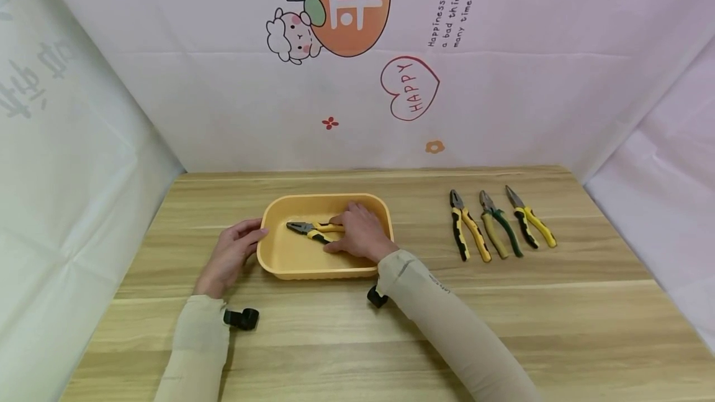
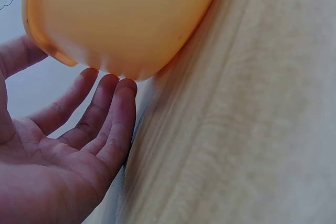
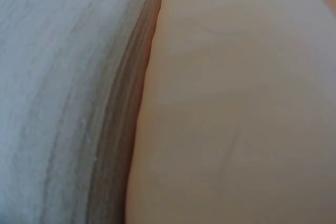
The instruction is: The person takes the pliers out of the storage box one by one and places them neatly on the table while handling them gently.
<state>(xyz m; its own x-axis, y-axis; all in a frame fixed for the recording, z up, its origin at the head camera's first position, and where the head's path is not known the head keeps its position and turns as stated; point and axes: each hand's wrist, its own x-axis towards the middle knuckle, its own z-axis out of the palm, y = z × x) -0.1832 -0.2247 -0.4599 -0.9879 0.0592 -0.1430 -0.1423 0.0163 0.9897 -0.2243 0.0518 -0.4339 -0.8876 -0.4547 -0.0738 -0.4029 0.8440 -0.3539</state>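
A shallow yellow plastic basin (image 1: 321, 274) sits on the table, with black-and-yellow combination pliers (image 1: 301, 227) lying inside, jaws toward the left. My right hand (image 1: 362, 233) reaches in over the basin's right side and holds the pliers by the handles, fingers at the upper handle and thumb at the lower one. The handle ends are hidden beneath it. At the left end, my left hand (image 1: 229, 256) holds the basin's wall. In the left wrist view its thumb goes behind the rim and its fingertips (image 2: 126, 90) meet the outer wall. Only the basin's side (image 3: 236, 108) fills the right wrist view.
To the right lie several more pliers in a row: yellow-and-black combination pliers (image 1: 468, 228), green-handled pliers (image 1: 497, 225) and yellow-and-black long-nose pliers (image 1: 529, 219). Printed white cloth (image 1: 223, 79) hangs behind the wooden table (image 1: 313, 340) and along both sides.
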